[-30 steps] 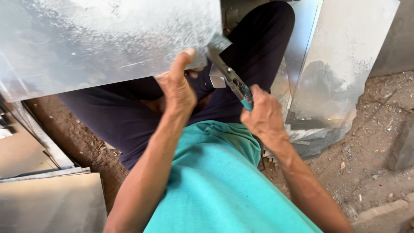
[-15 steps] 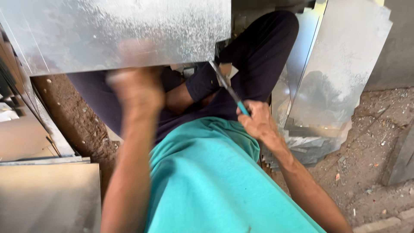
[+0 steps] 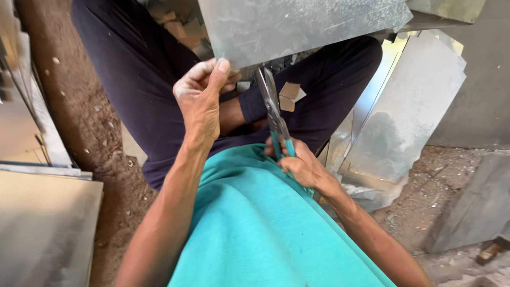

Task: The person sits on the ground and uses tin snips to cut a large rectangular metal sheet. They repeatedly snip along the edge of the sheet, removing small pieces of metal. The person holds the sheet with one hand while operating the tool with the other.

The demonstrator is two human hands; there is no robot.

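A galvanized metal sheet (image 3: 303, 24) lies across my lap at the top of the view. My left hand (image 3: 201, 98) pinches its near edge, thumb on top. My right hand (image 3: 300, 165) grips the teal handles of tin snips (image 3: 271, 103), whose blades point up at the sheet's edge just right of my left thumb. I sit on the ground in dark trousers and a teal shirt.
Small cut-off scraps (image 3: 291, 95) lie on my leg. More metal sheets lean at the right (image 3: 409, 117) and are stacked at the left (image 3: 42, 223). The ground is bare dirt (image 3: 79, 122) with a grey block (image 3: 478, 202) at the right.
My left hand swung away from the sheet, then came back to pinch its edge. The sheet shifted right, and the snips now stand more upright beneath its edge.
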